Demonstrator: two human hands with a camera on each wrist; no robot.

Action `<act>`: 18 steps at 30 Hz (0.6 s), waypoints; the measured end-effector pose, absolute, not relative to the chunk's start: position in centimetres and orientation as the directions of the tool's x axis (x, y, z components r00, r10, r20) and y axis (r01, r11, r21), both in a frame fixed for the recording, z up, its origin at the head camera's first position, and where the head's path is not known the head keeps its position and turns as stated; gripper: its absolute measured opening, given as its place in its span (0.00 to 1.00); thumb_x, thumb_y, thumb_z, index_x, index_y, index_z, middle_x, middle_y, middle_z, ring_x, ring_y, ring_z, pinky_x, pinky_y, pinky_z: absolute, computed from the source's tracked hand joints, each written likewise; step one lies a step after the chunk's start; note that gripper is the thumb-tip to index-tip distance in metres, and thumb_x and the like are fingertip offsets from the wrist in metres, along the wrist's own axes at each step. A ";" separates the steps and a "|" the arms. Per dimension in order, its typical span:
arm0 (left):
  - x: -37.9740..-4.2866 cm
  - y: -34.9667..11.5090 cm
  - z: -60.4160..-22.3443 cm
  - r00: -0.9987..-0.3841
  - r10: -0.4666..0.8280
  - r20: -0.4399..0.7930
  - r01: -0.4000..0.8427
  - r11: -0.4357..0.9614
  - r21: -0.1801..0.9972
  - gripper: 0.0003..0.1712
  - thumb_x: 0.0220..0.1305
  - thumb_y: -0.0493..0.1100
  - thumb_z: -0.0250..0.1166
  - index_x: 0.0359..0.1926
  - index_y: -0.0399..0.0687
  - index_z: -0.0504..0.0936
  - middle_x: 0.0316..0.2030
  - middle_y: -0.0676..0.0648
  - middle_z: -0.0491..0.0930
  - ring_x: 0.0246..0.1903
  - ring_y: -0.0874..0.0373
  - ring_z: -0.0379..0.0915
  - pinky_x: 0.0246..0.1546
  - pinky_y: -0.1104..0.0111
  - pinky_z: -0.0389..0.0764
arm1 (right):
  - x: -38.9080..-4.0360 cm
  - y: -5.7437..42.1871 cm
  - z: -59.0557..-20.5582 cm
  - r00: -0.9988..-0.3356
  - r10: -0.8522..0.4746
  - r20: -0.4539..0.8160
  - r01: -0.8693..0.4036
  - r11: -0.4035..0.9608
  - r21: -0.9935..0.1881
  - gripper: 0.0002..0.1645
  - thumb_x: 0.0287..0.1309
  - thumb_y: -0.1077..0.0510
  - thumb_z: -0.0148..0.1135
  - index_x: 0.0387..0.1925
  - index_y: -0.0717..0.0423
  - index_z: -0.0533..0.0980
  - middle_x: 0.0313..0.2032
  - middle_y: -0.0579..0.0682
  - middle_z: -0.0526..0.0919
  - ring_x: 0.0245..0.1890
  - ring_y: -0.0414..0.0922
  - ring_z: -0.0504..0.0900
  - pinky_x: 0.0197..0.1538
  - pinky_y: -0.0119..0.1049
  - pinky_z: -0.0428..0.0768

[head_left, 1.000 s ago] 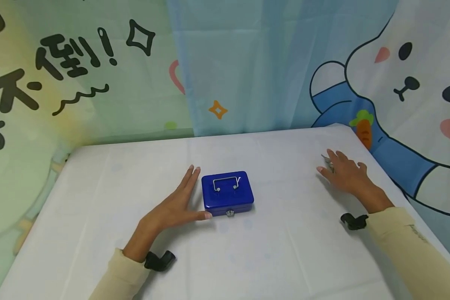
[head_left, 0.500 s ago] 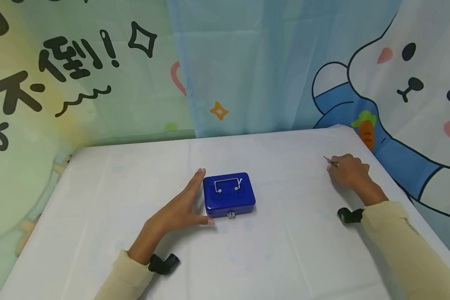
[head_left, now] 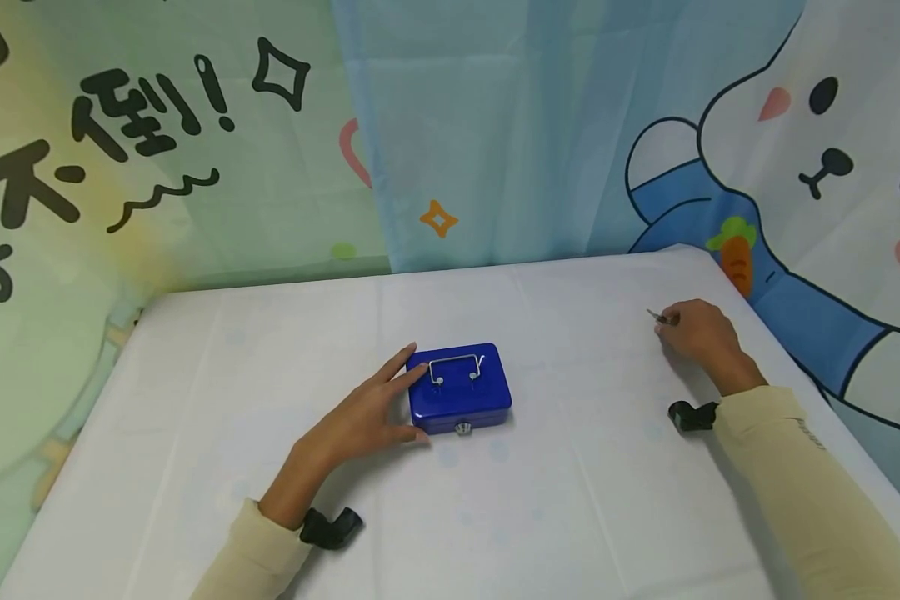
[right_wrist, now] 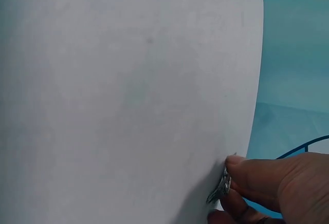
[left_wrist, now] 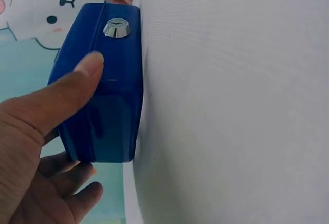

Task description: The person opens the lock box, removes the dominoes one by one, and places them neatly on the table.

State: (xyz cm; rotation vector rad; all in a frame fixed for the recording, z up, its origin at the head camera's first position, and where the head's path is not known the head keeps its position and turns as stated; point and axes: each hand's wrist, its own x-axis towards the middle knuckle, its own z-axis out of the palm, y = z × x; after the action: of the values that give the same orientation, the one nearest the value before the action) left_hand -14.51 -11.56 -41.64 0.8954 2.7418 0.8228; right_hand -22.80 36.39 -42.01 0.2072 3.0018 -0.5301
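A blue metal cash box [head_left: 461, 400] with a folded wire handle [head_left: 453, 363] and a silver lock [left_wrist: 116, 28] stands on the table, lid down. My left hand [head_left: 363, 417] holds its left end, thumb at the front corner and fingers over the back corner and lid edge. Far to the right, my right hand [head_left: 701, 337] pinches small silver keys [right_wrist: 223, 187] between thumb and fingers, close over the cloth. In the head view the thin tip of the keys points left; the rest is mostly hidden in the fingers.
White cloth covers the table [head_left: 540, 517]. Behind and to the right hangs a printed curtain [head_left: 495, 150] with a cartoon bear, touching the far edges. A black wrist camera mount [head_left: 332, 529] sits on the left wrist, another black mount [head_left: 692, 416] on the right.
The right hand's spread fingers have closed into a pinch on the keys, and the right forearm has shifted slightly left. My left hand's fingers have come onto the box's lid edge.
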 end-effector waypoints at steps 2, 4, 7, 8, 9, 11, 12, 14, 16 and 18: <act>-14.6 -11.5 -41.5 -0.814 0.580 0.042 0.512 0.681 0.524 0.53 0.49 0.54 0.78 0.72 0.46 0.63 0.75 0.45 0.48 0.71 0.47 0.52 0.64 0.55 0.64 | -22.9 36.3 -41.8 -0.983 0.126 -0.130 0.164 0.925 -0.344 0.21 0.65 0.62 0.55 0.52 0.77 0.72 0.46 0.72 0.76 0.45 0.67 0.73 0.44 0.58 0.75; -14.5 -11.4 -41.4 -0.818 0.574 0.046 0.514 0.692 0.506 0.52 0.48 0.55 0.78 0.72 0.46 0.64 0.74 0.45 0.50 0.69 0.46 0.55 0.63 0.54 0.66 | -22.9 36.2 -41.7 -0.981 0.130 -0.141 0.172 0.923 -0.345 0.20 0.65 0.63 0.55 0.52 0.77 0.73 0.46 0.72 0.76 0.43 0.66 0.73 0.41 0.56 0.76; -14.5 -11.3 -41.3 -0.821 0.569 0.050 0.517 0.703 0.489 0.52 0.47 0.55 0.78 0.71 0.47 0.66 0.74 0.45 0.52 0.68 0.45 0.57 0.62 0.54 0.68 | -23.0 36.0 -41.5 -0.981 0.117 -0.151 0.161 0.935 -0.316 0.20 0.65 0.63 0.56 0.50 0.78 0.74 0.44 0.72 0.77 0.41 0.64 0.74 0.39 0.54 0.77; -14.4 -11.3 -41.3 -0.823 0.566 0.048 0.514 0.706 0.486 0.52 0.47 0.55 0.78 0.71 0.47 0.66 0.74 0.45 0.52 0.68 0.45 0.57 0.62 0.54 0.68 | -23.0 36.0 -41.4 -0.983 0.109 -0.150 0.151 0.940 -0.305 0.19 0.65 0.63 0.56 0.49 0.78 0.75 0.44 0.72 0.78 0.40 0.64 0.75 0.39 0.54 0.77; -14.4 -11.3 -41.3 -0.825 0.563 0.045 0.511 0.710 0.485 0.52 0.47 0.55 0.78 0.71 0.48 0.66 0.74 0.45 0.52 0.68 0.45 0.57 0.62 0.54 0.68 | -23.0 35.9 -41.3 -0.983 0.100 -0.152 0.142 0.945 -0.294 0.19 0.65 0.63 0.56 0.49 0.78 0.75 0.43 0.72 0.78 0.39 0.63 0.75 0.39 0.54 0.77; -14.4 -11.3 -41.3 -0.827 0.560 0.041 0.507 0.713 0.484 0.52 0.47 0.55 0.78 0.71 0.48 0.66 0.74 0.45 0.51 0.69 0.45 0.57 0.62 0.53 0.67 | -22.9 35.8 -41.2 -0.984 0.091 -0.154 0.131 0.951 -0.282 0.19 0.64 0.63 0.56 0.48 0.79 0.75 0.43 0.73 0.78 0.39 0.63 0.75 0.39 0.54 0.77; -14.3 -11.2 -41.3 -0.828 0.559 0.039 0.505 0.714 0.485 0.52 0.48 0.55 0.78 0.71 0.48 0.65 0.74 0.45 0.51 0.69 0.45 0.56 0.62 0.53 0.67 | -22.9 35.7 -41.1 -0.985 0.087 -0.150 0.127 0.952 -0.280 0.19 0.64 0.64 0.56 0.48 0.79 0.75 0.43 0.73 0.78 0.39 0.63 0.75 0.39 0.54 0.77; -14.3 -11.2 -41.3 -0.831 0.556 0.033 0.500 0.718 0.485 0.52 0.48 0.55 0.78 0.72 0.49 0.65 0.74 0.46 0.51 0.69 0.45 0.56 0.62 0.54 0.67 | -22.7 35.6 -41.1 -0.986 0.089 -0.139 0.126 0.951 -0.283 0.18 0.64 0.64 0.56 0.47 0.78 0.76 0.43 0.73 0.78 0.39 0.63 0.76 0.39 0.54 0.77; -14.3 -11.2 -41.3 -0.831 0.555 0.032 0.499 0.719 0.484 0.52 0.48 0.55 0.78 0.72 0.49 0.65 0.74 0.46 0.51 0.69 0.45 0.56 0.62 0.54 0.67 | -22.6 35.5 -41.1 -0.987 0.096 -0.127 0.129 0.949 -0.287 0.18 0.64 0.64 0.55 0.46 0.78 0.77 0.41 0.72 0.79 0.36 0.62 0.76 0.36 0.53 0.78; -14.2 -11.2 -41.2 -0.831 0.556 0.033 0.500 0.719 0.482 0.52 0.48 0.55 0.78 0.71 0.48 0.65 0.74 0.46 0.51 0.69 0.46 0.56 0.62 0.54 0.67 | -22.5 35.5 -41.2 -0.988 0.102 -0.113 0.131 0.949 -0.287 0.18 0.64 0.63 0.54 0.44 0.77 0.78 0.36 0.69 0.80 0.32 0.59 0.76 0.32 0.49 0.77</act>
State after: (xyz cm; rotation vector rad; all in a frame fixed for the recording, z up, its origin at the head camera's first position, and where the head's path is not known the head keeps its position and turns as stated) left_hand -14.25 -11.25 -41.22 0.8649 2.8064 0.7366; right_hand -22.45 35.47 -41.21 0.1804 3.0058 -0.4532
